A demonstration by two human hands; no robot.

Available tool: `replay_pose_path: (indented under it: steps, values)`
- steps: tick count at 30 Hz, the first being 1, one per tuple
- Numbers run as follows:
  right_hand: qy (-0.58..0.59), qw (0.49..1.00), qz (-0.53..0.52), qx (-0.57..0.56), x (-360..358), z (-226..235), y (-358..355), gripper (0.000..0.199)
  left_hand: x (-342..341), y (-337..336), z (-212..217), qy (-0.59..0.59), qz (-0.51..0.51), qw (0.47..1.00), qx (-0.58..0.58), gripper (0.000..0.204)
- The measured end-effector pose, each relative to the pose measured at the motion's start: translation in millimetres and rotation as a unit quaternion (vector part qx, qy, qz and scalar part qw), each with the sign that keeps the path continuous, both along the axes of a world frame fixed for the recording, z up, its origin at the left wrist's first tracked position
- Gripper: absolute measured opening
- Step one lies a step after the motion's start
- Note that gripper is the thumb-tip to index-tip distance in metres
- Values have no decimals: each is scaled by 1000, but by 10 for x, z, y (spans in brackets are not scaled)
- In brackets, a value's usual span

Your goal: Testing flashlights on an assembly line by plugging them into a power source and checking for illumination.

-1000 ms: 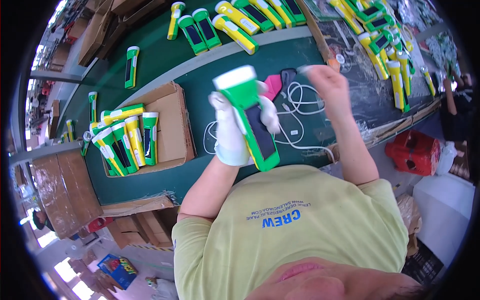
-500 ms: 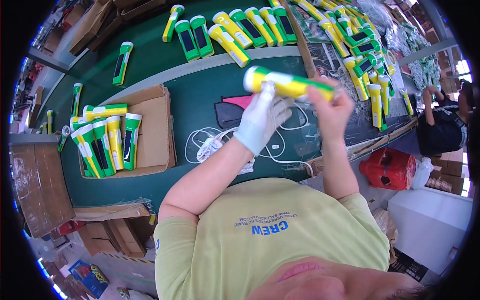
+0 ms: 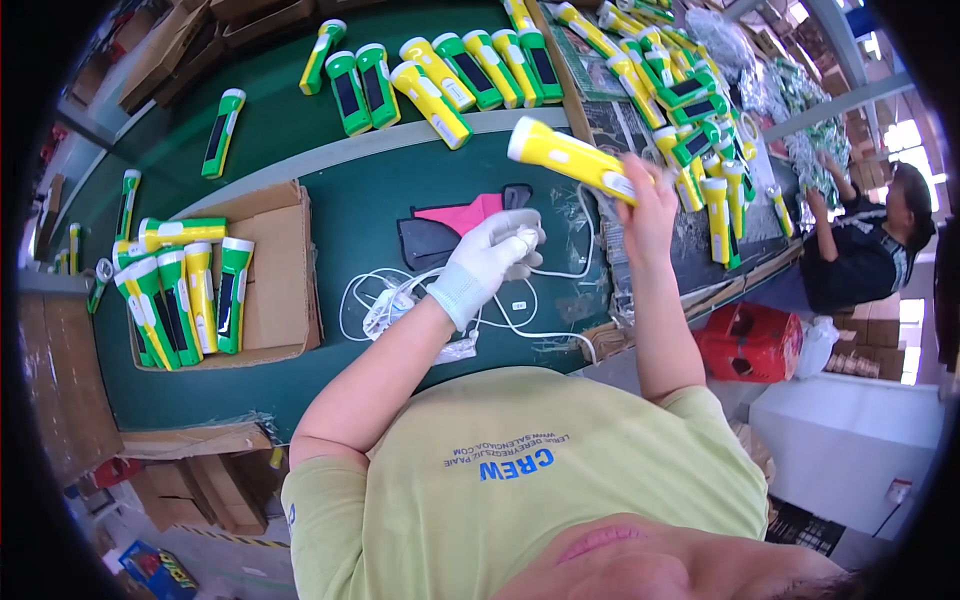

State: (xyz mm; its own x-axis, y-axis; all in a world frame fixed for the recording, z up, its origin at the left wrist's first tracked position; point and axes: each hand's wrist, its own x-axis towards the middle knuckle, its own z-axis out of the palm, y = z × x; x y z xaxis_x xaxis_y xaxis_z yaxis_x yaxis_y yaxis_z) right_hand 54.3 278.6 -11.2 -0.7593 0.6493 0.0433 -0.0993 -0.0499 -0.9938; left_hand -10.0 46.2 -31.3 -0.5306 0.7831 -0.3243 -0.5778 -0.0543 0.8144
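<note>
My right hand (image 3: 648,208), bare, grips a yellow flashlight (image 3: 572,160) by its tail end. The white-rimmed head of that flashlight points left and slightly up, above the green bench. In a white knit glove, my left hand (image 3: 492,258) is apart from it, with fingers curled in and thumb against them. Something small and white may be between those fingertips; I cannot make it out. Just behind the glove lies a pink and dark grey cloth (image 3: 455,222). White cables (image 3: 510,318) and a white adapter-like piece (image 3: 388,310) are beside my left wrist.
A cardboard box (image 3: 285,270) at left holds several yellow and green flashlights (image 3: 200,290). More flashlights (image 3: 435,90) lie along the far side, with a heap (image 3: 680,95) at far right. A red plastic container (image 3: 750,342) stands right of the bench. Another person (image 3: 860,240) is beyond.
My left hand has come off the flashlight and moved down and left. My right hand keeps hold of it, now showing its yellow side. The whole view has shifted slightly.
</note>
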Motion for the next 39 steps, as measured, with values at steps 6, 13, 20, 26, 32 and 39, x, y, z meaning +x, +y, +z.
replay_pose_path:
  steps: [6, 13, 20, 26, 32, 39]
  values:
    - [-110, 847, 228, -467, 407, -83, -711, 48, -97, -47, 224, 113, 50, 986, 109, 61]
    - [-81, 951, 266, -135, 414, -119, -1110, 50, -62, -202, 350, 38, 62, 992, 102, 51]
    - [-65, 957, 282, 17, 338, 238, -746, 32, -14, -336, 247, 146, 32, 986, 74, 56]
    - [-54, 988, 122, 84, 281, 346, -331, 25, -17, -374, 233, 82, 52, 995, 14, 59]
    - [-47, 965, 246, 77, 311, 366, -1016, 31, 71, -199, 227, 170, 63, 976, 123, 96]
    - [35, 858, 204, 470, 309, 403, -816, 17, 49, -203, 373, 72, 87, 991, 77, 26]
